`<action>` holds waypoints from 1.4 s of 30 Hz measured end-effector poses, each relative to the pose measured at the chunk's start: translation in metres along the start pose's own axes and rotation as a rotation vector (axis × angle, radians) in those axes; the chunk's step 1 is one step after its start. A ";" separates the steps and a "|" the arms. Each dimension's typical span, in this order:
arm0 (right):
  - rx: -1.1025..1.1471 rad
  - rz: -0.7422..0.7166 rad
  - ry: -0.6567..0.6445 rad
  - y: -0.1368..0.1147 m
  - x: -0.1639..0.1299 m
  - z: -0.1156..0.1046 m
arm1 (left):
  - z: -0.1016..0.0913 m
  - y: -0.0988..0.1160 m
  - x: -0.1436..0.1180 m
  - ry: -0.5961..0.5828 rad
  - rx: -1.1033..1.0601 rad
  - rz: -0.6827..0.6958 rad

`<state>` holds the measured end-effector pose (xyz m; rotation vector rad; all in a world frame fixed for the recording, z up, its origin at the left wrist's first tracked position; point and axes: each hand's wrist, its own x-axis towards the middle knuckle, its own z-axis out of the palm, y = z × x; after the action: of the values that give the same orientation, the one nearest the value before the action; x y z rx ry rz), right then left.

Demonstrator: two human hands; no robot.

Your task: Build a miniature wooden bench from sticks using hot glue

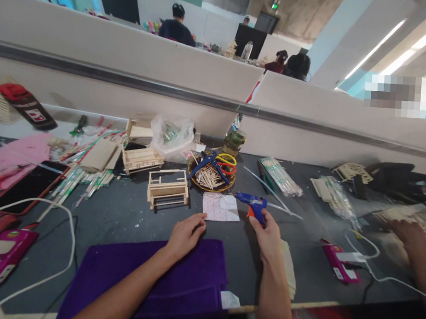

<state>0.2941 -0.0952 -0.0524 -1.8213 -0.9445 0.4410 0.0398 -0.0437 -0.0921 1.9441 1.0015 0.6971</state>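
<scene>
My right hand [269,230] is wrapped around the handle of a blue glue gun [251,200] with an orange trigger. Its nozzle points left, above the top right corner of a printed white paper [219,212]. At the paper's left edge rests my left hand [187,234], fingers loosely stretched out with nothing held. A small frame of wooden sticks [168,190] stands just beyond that hand. Behind the paper sits a round basket [212,175] of short wooden sticks, with blue pliers [200,164] and yellow-and-orange-handled scissors [227,165] lying across it.
A folded purple cloth [148,266] lies in front of me. Behind are a plastic bag [173,138], a green-lidded jar [235,140] and packed sticks [280,175]. Magenta devices with cables flank me, one at right [340,263]. Another person's hand [408,234] works at far right.
</scene>
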 end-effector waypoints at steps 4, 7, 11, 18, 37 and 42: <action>0.436 0.203 -0.256 -0.037 -0.013 0.010 | -0.014 0.015 0.001 0.228 -0.311 -0.020; 0.561 0.206 -0.400 -0.061 -0.023 0.021 | -0.030 0.032 0.004 0.315 -0.749 -0.274; 0.554 0.056 -0.454 -0.081 -0.037 0.039 | -0.055 0.050 0.009 0.350 -1.227 -0.419; 0.259 -0.091 -0.414 -0.092 -0.060 0.060 | -0.080 0.053 0.009 0.422 -1.532 -0.431; -0.101 -0.384 -0.323 -0.081 -0.068 0.058 | -0.083 0.053 0.005 0.399 -1.635 -0.446; -0.089 -0.391 -0.332 -0.080 -0.068 0.059 | -0.083 0.053 0.005 0.402 -1.630 -0.436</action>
<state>0.1799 -0.0958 -0.0148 -1.6141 -1.5354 0.4669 0.0002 -0.0239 -0.0040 0.1720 0.5988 1.1192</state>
